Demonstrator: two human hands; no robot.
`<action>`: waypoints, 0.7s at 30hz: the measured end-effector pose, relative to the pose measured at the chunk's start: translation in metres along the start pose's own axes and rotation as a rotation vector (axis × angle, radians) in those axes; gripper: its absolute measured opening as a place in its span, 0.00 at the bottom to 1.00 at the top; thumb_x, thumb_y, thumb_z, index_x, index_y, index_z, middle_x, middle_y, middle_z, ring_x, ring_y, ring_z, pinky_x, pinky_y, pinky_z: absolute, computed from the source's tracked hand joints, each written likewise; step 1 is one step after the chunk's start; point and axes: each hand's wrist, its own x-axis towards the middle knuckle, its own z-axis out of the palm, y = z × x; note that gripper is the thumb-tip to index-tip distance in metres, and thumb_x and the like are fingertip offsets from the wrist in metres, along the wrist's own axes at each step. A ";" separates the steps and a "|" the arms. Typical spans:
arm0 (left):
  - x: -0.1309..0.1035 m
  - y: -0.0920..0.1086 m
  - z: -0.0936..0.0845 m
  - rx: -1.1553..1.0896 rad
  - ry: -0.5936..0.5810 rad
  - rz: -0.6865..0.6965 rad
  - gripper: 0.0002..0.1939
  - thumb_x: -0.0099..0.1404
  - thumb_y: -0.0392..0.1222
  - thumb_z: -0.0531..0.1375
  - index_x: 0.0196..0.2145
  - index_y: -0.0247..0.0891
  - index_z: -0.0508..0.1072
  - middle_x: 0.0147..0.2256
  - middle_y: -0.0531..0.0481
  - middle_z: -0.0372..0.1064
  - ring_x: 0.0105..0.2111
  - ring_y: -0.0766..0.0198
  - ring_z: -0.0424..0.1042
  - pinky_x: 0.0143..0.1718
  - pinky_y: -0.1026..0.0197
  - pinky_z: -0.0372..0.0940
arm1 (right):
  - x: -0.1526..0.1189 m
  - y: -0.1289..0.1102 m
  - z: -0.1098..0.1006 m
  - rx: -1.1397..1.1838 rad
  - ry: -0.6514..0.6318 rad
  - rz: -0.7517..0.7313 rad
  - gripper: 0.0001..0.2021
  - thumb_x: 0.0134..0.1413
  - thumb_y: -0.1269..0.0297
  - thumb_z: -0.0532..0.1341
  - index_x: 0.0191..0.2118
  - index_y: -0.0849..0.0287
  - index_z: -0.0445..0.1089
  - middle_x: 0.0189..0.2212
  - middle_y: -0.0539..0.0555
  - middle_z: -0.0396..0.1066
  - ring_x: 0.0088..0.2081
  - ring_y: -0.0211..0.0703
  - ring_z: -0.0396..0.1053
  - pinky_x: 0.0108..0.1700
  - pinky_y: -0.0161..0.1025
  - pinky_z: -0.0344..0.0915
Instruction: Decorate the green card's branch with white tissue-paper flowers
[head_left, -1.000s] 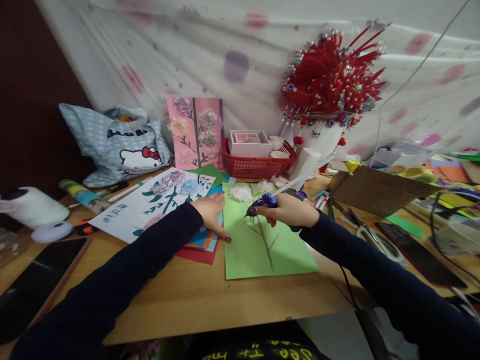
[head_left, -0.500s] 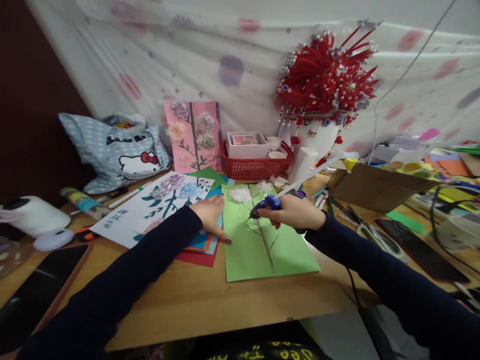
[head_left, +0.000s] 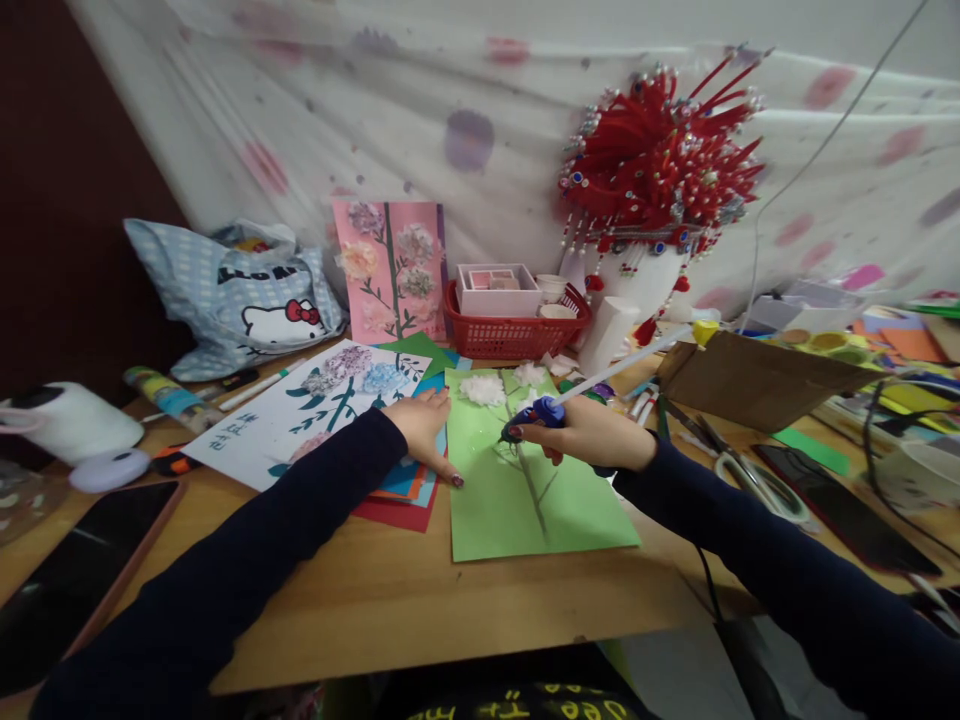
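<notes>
My right hand [head_left: 574, 433] is closed around a blue hot glue gun [head_left: 541, 410], a long white glue stick [head_left: 622, 365] jutting from its back. The gun's nozzle points down at the green paper [head_left: 495, 520], over a patch of clear glue near the drawn stem. White ruffled paper flowers [head_left: 482, 389] sit along the top of that sheet. Spread flat, my left hand [head_left: 421, 430] rests by the sheet's left edge, its thumb on the green paper and its fingers over the white flower picture [head_left: 259, 430]. My right hand partly hides the stem.
Behind the papers stand a pink flower picture [head_left: 379, 300], a red basket [head_left: 517, 335] and a red beaded headdress [head_left: 667, 170]. To the right lie scissors [head_left: 750, 470], a phone [head_left: 836, 505] and a cardboard piece [head_left: 757, 380]. Another phone [head_left: 82, 560] lies at left.
The glue gun's nozzle stays over nearly the same spot, while the gun has tilted slightly. My left hand remains flat in place. The whole view has shifted a little.
</notes>
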 end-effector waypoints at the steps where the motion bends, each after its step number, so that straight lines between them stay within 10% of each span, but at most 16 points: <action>1: 0.000 0.000 0.000 0.000 0.001 0.002 0.68 0.35 0.76 0.55 0.62 0.21 0.45 0.63 0.28 0.32 0.63 0.40 0.38 0.60 0.52 0.44 | 0.000 0.000 0.000 -0.004 -0.008 0.001 0.27 0.50 0.42 0.53 0.15 0.59 0.69 0.19 0.53 0.73 0.22 0.38 0.68 0.29 0.34 0.62; 21: 0.002 -0.001 0.002 -0.009 0.005 0.007 0.69 0.34 0.76 0.56 0.61 0.20 0.46 0.63 0.28 0.31 0.63 0.40 0.37 0.60 0.52 0.43 | -0.014 -0.010 0.003 0.022 -0.009 -0.040 0.21 0.51 0.46 0.55 0.22 0.59 0.71 0.18 0.50 0.72 0.21 0.36 0.68 0.27 0.33 0.61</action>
